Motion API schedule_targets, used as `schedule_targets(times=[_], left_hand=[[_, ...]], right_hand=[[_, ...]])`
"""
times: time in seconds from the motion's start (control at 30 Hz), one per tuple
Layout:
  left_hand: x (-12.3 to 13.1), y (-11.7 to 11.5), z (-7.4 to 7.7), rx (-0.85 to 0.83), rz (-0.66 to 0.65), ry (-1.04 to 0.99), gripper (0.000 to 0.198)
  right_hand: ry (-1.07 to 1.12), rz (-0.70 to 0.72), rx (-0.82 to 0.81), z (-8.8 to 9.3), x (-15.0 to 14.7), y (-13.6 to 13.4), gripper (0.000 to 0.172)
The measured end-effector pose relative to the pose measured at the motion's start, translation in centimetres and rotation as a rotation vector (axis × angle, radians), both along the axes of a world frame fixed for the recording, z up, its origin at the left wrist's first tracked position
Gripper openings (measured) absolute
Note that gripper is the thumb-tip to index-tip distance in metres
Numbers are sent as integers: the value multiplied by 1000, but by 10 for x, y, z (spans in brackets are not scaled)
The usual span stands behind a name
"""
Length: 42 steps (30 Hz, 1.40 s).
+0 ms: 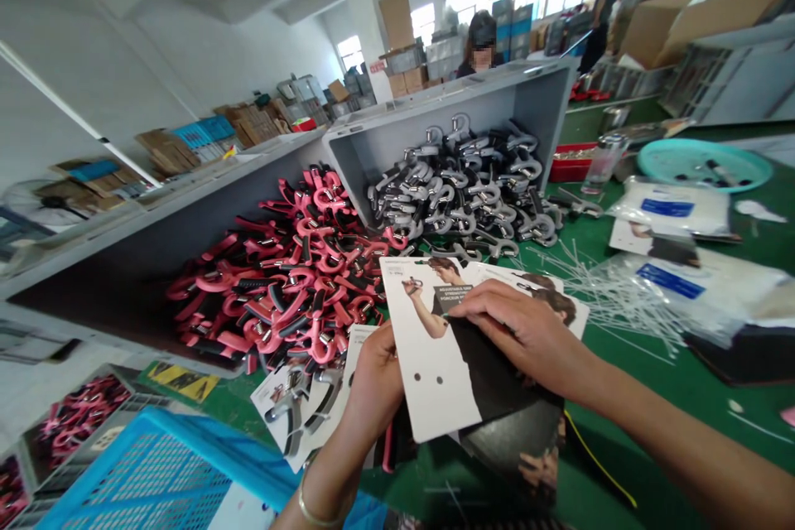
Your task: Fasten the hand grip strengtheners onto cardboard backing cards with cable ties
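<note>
A white and black printed card [428, 381], showing a person with a hand grip, is tilted up in front of me. My left hand [376, 381] is closed on its left edge, the thumb behind the card. Across its upper right part lies my right hand [527, 335], fingers bent together and fingertips pressed to the card. More printed cards [575, 310] are stacked behind and beneath my right hand. Left of my left hand, grey and black hand grips [320, 397] lie on white cards. What my fingers cover cannot be seen.
Tipped grey crates spill pink hand grips [323, 257] and grey hand grips [460, 190] onto the green table [701, 422]. White cable ties [621, 298], plastic bags [676, 207] and a turquoise tray [701, 161] lie right. A blue basket [155, 464] stands lower left. Another person [481, 45] is behind the crates.
</note>
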<state>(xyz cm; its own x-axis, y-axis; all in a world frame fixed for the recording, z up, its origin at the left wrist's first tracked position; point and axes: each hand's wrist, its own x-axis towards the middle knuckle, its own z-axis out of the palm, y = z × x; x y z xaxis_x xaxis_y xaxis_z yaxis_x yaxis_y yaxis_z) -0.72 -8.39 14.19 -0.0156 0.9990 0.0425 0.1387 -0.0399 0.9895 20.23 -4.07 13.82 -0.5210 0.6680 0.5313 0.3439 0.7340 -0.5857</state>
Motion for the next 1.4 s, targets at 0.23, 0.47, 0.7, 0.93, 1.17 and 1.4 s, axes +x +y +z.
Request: schedule_targets(times=[0.23, 0.47, 0.7, 0.93, 1.17, 1.4], left_hand=[[1, 3, -5, -121, -49, -101, 16], [9, 8, 14, 114, -126, -63, 18], [26, 21, 30, 460, -179, 456, 17], [24, 27, 20, 356, -149, 347, 16], [20, 24, 29, 374, -105, 468, 20], [18, 18, 36, 434, -213, 542, 24]], right_hand=[[38, -4, -48, 1, 2, 0, 24], [226, -99, -163, 6, 6, -2, 20], [303, -179, -188, 2, 9, -3, 19], [297, -155, -206, 3, 10, -3, 21], [348, -103, -247, 4, 8, -3, 22], [360, -125, -237, 5, 9, -3, 23]])
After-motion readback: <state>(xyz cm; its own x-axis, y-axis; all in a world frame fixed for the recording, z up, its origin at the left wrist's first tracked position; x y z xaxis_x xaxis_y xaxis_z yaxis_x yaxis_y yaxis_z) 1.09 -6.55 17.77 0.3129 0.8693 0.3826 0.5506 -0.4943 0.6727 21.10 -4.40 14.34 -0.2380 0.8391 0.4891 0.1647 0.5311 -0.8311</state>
